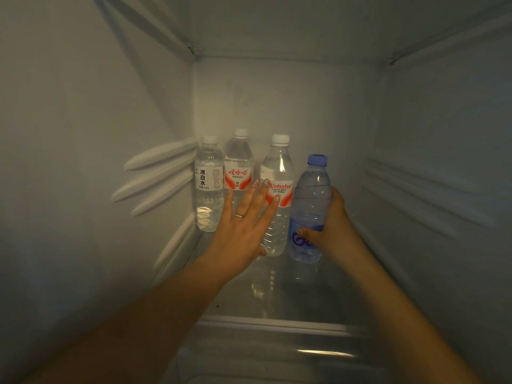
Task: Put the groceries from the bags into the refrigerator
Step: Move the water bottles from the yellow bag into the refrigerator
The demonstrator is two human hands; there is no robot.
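Right hand (pixel 331 217) is wrapped round the blue bottle (pixel 309 212), fingers curled on its lower label, holding it tilted just right of the Wahaha bottle (pixel 277 198) on the glass shelf (pixel 277 300); can't tell if its base is down yet. Left hand (pixel 243 217) is spread flat, fingers straight, lying across the Wahaha bottle w/ thumb near its base. Two more bottles stand at the back-left — a red-label one (pixel 238 164) and a white-label one (pixel 209 184). Main risk: row is tight, so a shove from the blue bottle or a drag of the left palm could tip the Wahaha bottle into the others. Also, letting go while the blue bottle leans — it may topple on the slick glass.
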